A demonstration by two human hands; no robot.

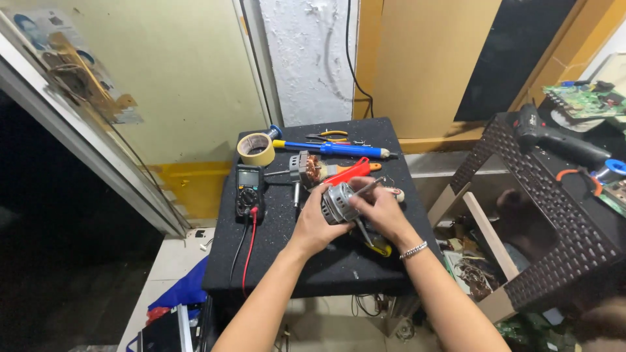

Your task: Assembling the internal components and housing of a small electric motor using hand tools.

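My left hand (314,228) cups a small silver motor housing (339,202) over the black work mat (274,261). My right hand (378,208) pinches a thin metal tool (369,189) whose tip rests against the housing's top. A yellow-handled tool (378,246) lies under my right wrist. Just behind the housing sit a copper-wound motor rotor (306,167) and a red-and-orange hand tool (352,171).
A black multimeter (249,190) with red and black leads lies at mat left. Tape roll (256,149), blue desoldering pump (332,148) and pliers (329,137) line the far edge. A wicker shelf (554,215) with a drill (554,137) and circuit boards stands right; cardboard box (476,261) of clutter below.
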